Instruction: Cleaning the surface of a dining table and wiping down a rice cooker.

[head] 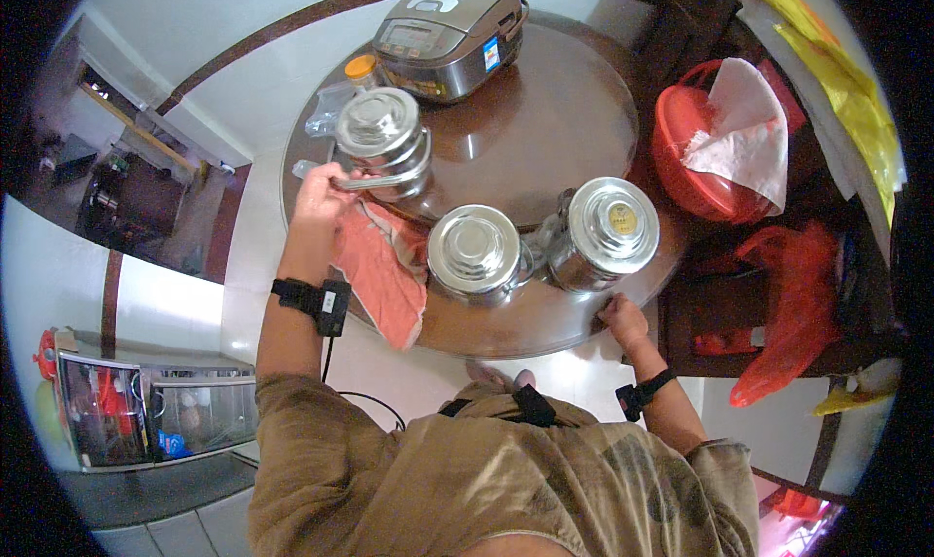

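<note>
My left hand [325,193] grips the metal handle of a lidded stainless-steel food carrier [379,130] at the left of the round table. Below that hand a pink cloth [387,280] drapes over the table's edge. A second lidded steel container [474,250] stands near the front, and a third steel container [611,225] with a gold sticker on its lid is to its right. My right hand [624,320], its fingers curled, rests at the table's rim just below the third container. No object shows in it.
A rice cooker [449,39] stands at the back of the brown table [467,334], beside an orange-capped jar [360,68] and a clear plastic bag [326,108]. Right of the table are a red basket [675,148] with a pale cloth [751,134], and a red plastic bag [795,309].
</note>
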